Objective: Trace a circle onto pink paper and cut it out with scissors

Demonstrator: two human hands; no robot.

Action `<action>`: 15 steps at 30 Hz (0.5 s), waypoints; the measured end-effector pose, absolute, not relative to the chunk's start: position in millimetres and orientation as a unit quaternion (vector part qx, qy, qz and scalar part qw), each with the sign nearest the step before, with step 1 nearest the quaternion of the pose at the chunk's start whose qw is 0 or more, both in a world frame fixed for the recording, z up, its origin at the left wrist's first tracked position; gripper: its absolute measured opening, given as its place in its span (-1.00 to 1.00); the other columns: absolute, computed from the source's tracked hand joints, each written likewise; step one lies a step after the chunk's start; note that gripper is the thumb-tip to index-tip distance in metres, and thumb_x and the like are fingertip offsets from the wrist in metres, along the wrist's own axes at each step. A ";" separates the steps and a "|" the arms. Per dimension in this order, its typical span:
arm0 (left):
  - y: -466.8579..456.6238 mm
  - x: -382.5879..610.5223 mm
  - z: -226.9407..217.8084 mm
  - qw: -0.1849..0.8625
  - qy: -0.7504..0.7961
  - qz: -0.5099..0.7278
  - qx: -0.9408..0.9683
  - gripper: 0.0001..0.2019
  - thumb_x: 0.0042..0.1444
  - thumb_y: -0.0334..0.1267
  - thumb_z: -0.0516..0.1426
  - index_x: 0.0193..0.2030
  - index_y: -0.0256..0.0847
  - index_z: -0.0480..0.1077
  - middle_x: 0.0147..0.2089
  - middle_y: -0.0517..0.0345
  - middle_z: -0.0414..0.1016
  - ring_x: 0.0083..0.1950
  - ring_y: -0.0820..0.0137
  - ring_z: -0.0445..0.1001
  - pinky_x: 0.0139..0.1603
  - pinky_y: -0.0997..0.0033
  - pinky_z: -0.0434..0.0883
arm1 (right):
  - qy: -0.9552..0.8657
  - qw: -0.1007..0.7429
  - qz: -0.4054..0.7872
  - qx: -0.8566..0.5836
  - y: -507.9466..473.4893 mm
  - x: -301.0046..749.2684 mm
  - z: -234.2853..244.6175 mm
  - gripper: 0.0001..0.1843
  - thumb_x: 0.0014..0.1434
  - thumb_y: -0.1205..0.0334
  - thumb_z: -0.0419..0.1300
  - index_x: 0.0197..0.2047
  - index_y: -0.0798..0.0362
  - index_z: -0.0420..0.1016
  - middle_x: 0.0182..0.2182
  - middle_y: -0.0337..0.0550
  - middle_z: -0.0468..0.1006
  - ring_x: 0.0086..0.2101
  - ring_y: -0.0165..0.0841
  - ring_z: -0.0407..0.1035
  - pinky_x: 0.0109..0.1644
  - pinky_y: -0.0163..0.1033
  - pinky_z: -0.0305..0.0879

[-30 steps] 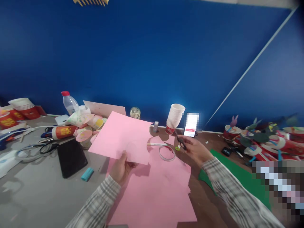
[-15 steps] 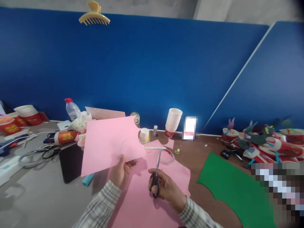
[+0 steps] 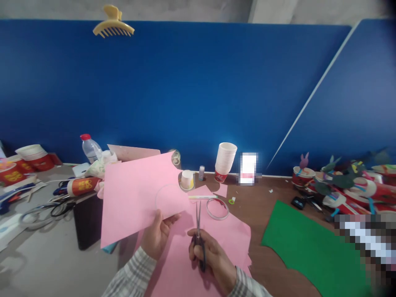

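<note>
My left hand [image 3: 157,235] pinches the lower edge of a pink paper sheet [image 3: 136,194], held up and tilted, with a faint circle drawn near its right corner. Just to its right, my right hand [image 3: 210,255] grips a pair of black-handled scissors [image 3: 198,231]; the blades point up and away, nearly closed, close to the sheet's right corner. Beneath both hands a larger pink sheet [image 3: 222,235] lies flat on the table.
A tape ring [image 3: 218,208] and a pen [image 3: 202,197] lie beyond the scissors. Behind them stand a small cup [image 3: 187,180] and a cup stack [image 3: 225,161]. Green paper [image 3: 306,247] covers the right side. A black tablet [image 3: 87,220], a bottle [image 3: 89,147] and clutter sit left; decorated cups [image 3: 343,185] far right.
My right hand brought the scissors from the far right back toward me, beside the held sheet. The left hand tilted the sheet more upright and leftward.
</note>
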State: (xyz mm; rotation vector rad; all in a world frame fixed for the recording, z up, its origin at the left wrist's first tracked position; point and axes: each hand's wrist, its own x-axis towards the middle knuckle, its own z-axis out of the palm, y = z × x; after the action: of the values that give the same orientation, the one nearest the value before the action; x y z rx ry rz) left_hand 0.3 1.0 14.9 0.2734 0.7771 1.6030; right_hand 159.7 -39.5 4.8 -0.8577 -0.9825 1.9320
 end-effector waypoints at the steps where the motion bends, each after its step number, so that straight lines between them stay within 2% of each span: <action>1: 1.2 0.3 15.4 0.615 0.340 0.701 0.117 -0.52 -0.47 -0.06 0.35 -0.33 -0.22 0.45 -0.48 0.05 0.59 -0.49 0.22 0.52 -0.42 0.25 0.51 | -0.391 0.391 0.758 -0.346 -40.1 159.6 5.3 -0.62 -0.19 0.08 0.28 -0.24 -0.09 0.38 -0.60 -0.28 0.44 -0.65 -0.40 0.24 -0.65 -0.41 0.02; 5: 0.5 1.3 17.7 0.599 0.356 0.707 0.124 -0.53 -0.41 -0.05 0.33 -0.30 -0.23 0.44 -0.49 0.06 0.59 -0.50 0.24 0.51 -0.40 0.26 0.50 | -0.420 0.379 0.740 -0.363 -43.1 155.6 8.1 -0.59 -0.17 -0.06 0.24 -0.24 -0.09 0.36 -0.60 -0.28 0.41 -0.64 -0.36 0.23 -0.67 -0.40 0.01; 10: -3.8 9.2 14.8 0.584 0.369 0.705 0.163 -0.54 -0.32 -0.04 0.28 -0.22 -0.18 0.42 -0.39 0.05 0.59 -0.40 0.21 0.53 -0.27 0.16 0.49 | -0.468 0.403 0.698 -0.361 -45.8 150.7 15.3 -0.66 -0.14 -0.03 0.23 -0.27 -0.12 0.36 -0.61 -0.31 0.38 -0.56 -0.32 0.25 -0.51 -0.29 0.13; 15: -8.5 17.1 3.9 0.599 0.397 0.668 0.192 -0.62 -0.28 0.04 0.22 -0.37 -0.18 0.47 -0.41 0.00 0.60 -0.31 0.17 0.53 -0.12 0.18 0.45 | -0.468 0.415 0.690 -0.364 -45.6 150.7 15.7 -0.68 -0.10 -0.01 0.21 -0.25 -0.12 0.36 -0.59 -0.29 0.39 -0.55 -0.32 0.26 -0.48 -0.29 0.14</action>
State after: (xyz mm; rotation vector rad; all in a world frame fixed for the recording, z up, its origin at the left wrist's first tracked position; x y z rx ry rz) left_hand 17.1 -8.5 3.9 0.4450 0.9217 1.5498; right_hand 150.7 -45.6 15.7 -0.9141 -1.1756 1.7330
